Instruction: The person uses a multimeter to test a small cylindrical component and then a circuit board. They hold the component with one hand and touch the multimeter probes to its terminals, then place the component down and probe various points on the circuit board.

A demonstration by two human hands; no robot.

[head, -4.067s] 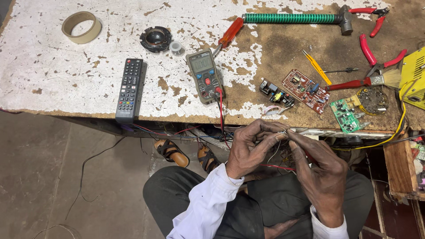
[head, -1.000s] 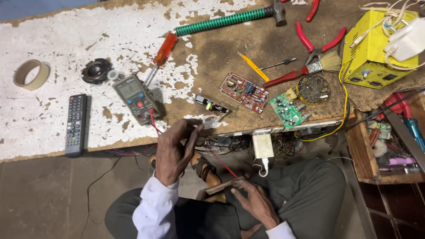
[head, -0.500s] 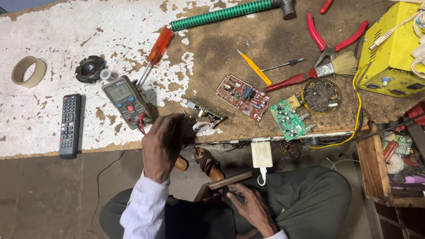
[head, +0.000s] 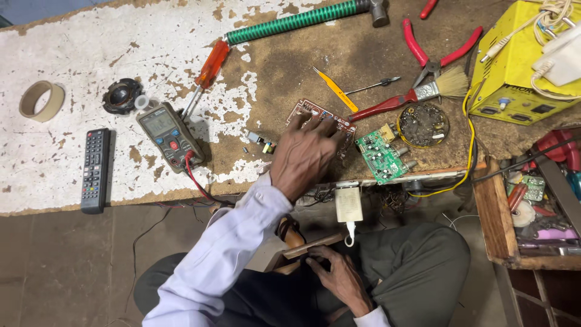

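Landmark: red-brown circuit board (head: pixel 330 121), flat on the worn workbench (head: pixel 290 66), near its front edge.

Left hand (head: pixel 305 154): reached over the bench, palm down, fingers (head: pixel 315 126) spread and resting on the red-brown circuit board; whether they have closed on it cannot be told. White sleeve (head: pixel 230 248) trails back to the lap.

Right hand (head: pixel 339 278): low in the lap, below and nearer than the board, fingers curled on a flat wooden piece (head: pixel 311 247).

Handling note: a bare populated board is best taken by its edges, fingertips off the components and solder side, and lifted level so that nothing nearby snags.

Items about the board:
- Green circuit board (head: pixel 381 156), just right, small silver parts upright on it.
- Round dark disc with a brass-coloured rim (head: pixel 422 125), further right.
- Paintbrush (head: pixel 411 97), red handle, pale bristles, above right.
- Yellow tweezers (head: pixel 334 89), above.
- Red-handled pliers (head: pixel 439 51), well above right.
- Hammer with ribbed green grip (head: pixel 296 21), far above.
- Screwdriver (head: pixel 206 75), orange translucent handle, up left.
- Digital multimeter (head: pixel 169 134), grey-green, red lead plugged in, left.
- Black remote control (head: pixel 95 169), far left.
- Roll of tape (head: pixel 41 100), far left, tan.
- Yellow metal box (head: pixel 520 66), far right, cables on top.

Bench surface: brown fibreboard, flaking white paint on the left part.
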